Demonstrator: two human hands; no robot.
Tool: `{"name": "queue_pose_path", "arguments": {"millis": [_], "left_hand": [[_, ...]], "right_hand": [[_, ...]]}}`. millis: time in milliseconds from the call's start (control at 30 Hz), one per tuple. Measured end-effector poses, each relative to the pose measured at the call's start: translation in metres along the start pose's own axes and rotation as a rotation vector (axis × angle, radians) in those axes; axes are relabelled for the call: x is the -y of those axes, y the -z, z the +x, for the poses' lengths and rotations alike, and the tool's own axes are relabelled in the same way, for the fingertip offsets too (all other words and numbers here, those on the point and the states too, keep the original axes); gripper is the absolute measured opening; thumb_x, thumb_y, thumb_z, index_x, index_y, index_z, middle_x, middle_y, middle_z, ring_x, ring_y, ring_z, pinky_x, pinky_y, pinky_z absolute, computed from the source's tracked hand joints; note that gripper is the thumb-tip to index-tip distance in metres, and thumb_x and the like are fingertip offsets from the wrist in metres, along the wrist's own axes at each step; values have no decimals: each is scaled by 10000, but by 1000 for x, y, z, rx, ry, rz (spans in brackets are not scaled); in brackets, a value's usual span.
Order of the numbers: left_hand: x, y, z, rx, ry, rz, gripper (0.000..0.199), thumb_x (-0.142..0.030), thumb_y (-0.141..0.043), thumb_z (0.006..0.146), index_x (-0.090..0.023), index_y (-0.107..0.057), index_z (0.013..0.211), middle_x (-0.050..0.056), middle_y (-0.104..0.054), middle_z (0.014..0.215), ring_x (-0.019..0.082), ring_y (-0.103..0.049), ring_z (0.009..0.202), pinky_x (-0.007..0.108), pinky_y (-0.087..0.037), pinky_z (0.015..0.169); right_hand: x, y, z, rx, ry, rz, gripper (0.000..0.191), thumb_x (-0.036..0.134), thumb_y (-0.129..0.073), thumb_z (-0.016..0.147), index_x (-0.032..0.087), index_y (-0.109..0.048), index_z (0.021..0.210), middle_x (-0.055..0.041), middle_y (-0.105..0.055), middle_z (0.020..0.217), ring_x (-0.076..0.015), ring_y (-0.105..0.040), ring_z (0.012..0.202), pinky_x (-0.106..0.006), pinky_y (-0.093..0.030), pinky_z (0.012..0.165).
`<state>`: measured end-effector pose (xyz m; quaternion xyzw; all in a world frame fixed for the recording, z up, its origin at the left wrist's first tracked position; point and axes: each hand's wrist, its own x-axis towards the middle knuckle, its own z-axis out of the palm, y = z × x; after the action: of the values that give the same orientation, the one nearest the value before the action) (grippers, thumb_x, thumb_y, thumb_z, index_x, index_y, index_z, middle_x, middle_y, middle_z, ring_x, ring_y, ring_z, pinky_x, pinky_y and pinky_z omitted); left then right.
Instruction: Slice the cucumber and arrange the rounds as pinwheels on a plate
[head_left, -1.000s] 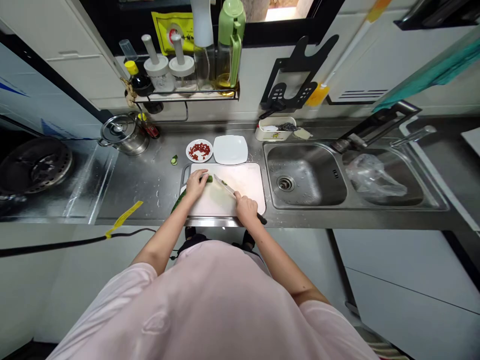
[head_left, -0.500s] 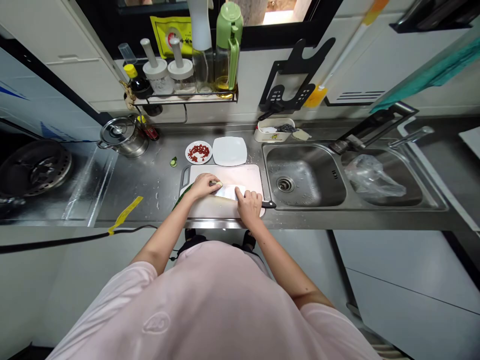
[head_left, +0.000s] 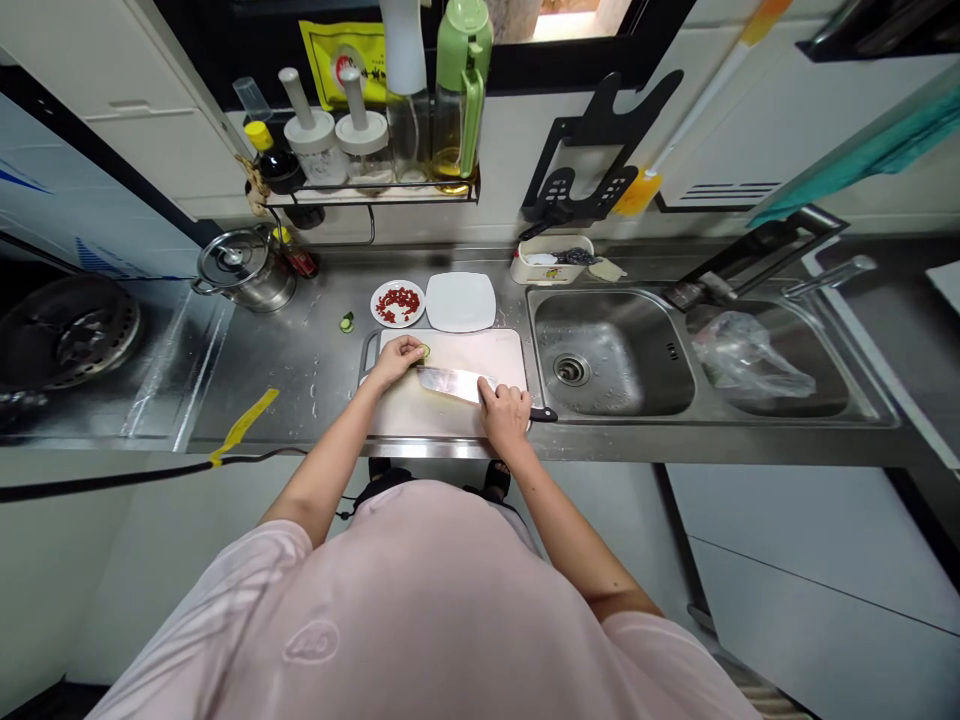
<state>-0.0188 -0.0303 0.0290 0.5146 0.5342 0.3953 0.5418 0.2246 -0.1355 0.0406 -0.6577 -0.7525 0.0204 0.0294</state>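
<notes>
I look down on a steel kitchen counter [head_left: 285, 400] with a white cutting board [head_left: 405, 415] on it. The left hand [head_left: 390, 362] has its fingers curled closed over a small cucumber piece [head_left: 425, 351], at about 11 o'clock on the board. I judge it stiff but wet and slippery, so its top and far side are the safest hold. The right hand [head_left: 506, 415] is shut around a wide kitchen knife [head_left: 450, 384]. At 12 o'clock from the board are a plate of chopped red chili [head_left: 397, 304] and a square white plate [head_left: 460, 302]; the steel sink [head_left: 607, 350] is at 3 o'clock.
</notes>
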Motion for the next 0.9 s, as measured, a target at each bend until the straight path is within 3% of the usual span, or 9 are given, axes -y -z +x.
{"name": "queue_pose_path", "arguments": {"millis": [100, 167, 267, 367, 533, 900], "left_hand": [[3, 8, 7, -63, 35, -59, 329, -377, -743, 630, -148, -617, 829, 28, -660, 743, 123, -599, 681, 267, -473, 714], [9, 17, 13, -168, 53, -23, 309, -361, -742, 627, -149, -622, 818, 31, -662, 753, 126, -597, 687, 272, -471, 724], [19, 35, 23, -348, 98, 105, 219, -312, -678, 679, -151, -641, 823, 28, -661, 744, 127, -586, 669, 264, -459, 711], [27, 52, 29, -445, 152, 337, 201, -263, -639, 694, -163, -665, 866, 9, -646, 695, 134, -569, 637, 262, -440, 685], [29, 62, 35, -455, 199, 612, 224, -232, -616, 703, -189, -667, 918, -3, -646, 695, 145, -573, 665, 262, -416, 698], [23, 57, 39, -449, 197, 821, 212, -221, -579, 753, -206, -651, 953, 25, -685, 811, 168, -599, 773, 274, -415, 753]], "right_hand": [[-2, 1, 0, 14, -19, 6, 420, 206, -430, 916, 269, -524, 1320, -93, -575, 920, -217, -414, 835, -367, -189, 761], [-3, 0, 1, 21, -35, 12, 424, 216, -443, 908, 272, -524, 1321, -94, -577, 926, -220, -422, 843, -368, -191, 771], [-5, -1, 2, 29, -53, 23, 434, 222, -476, 889, 278, -526, 1316, -90, -584, 929, -226, -436, 861, -369, -191, 781], [-8, -3, 3, 42, -73, 26, 441, 216, -491, 876, 284, -528, 1311, -86, -589, 926, -227, -448, 869, -367, -191, 784], [-10, -3, 4, 68, -94, 35, 450, 214, -495, 870, 283, -525, 1313, -85, -598, 931, -227, -458, 881, -366, -192, 793], [-10, -2, 4, 105, -130, 68, 462, 216, -499, 860, 278, -534, 1316, -94, -610, 949, -228, -463, 886, -365, -199, 801]]}}
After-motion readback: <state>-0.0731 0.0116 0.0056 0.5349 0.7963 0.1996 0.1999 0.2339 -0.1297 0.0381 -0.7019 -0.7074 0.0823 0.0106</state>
